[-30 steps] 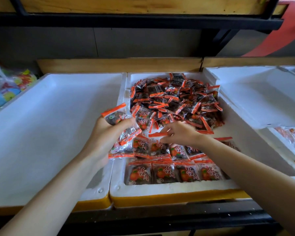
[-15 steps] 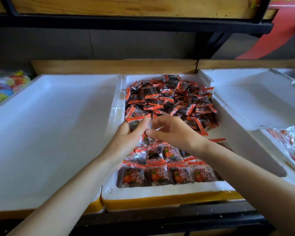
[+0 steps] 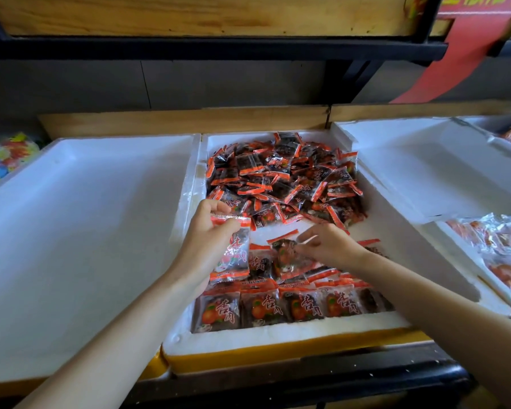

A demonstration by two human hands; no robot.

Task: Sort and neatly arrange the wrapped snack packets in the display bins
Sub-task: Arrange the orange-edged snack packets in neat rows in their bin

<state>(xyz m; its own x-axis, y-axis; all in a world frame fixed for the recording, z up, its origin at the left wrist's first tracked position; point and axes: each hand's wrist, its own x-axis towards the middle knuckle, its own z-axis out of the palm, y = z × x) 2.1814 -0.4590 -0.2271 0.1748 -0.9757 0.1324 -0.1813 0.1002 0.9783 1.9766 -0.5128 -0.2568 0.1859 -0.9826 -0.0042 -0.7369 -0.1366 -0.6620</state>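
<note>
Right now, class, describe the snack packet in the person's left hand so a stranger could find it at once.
Find the middle white foam bin, holding orange-edged clear packets. Near its left wall, the left hand pinches one clear orange-striped packet by its top edge. Unlike the flat rows below, it hangs upright, its red characters facing the camera.

Views: one, worn on the person's head.
Facing: forward and down onto the middle foam bin [image 3: 278,335].
Nearness: close, within reach; left hand [image 3: 210,228] and right hand [image 3: 328,246] sit mid-frame, forearms entering from the bottom corners.
Lens: wide-angle.
</note>
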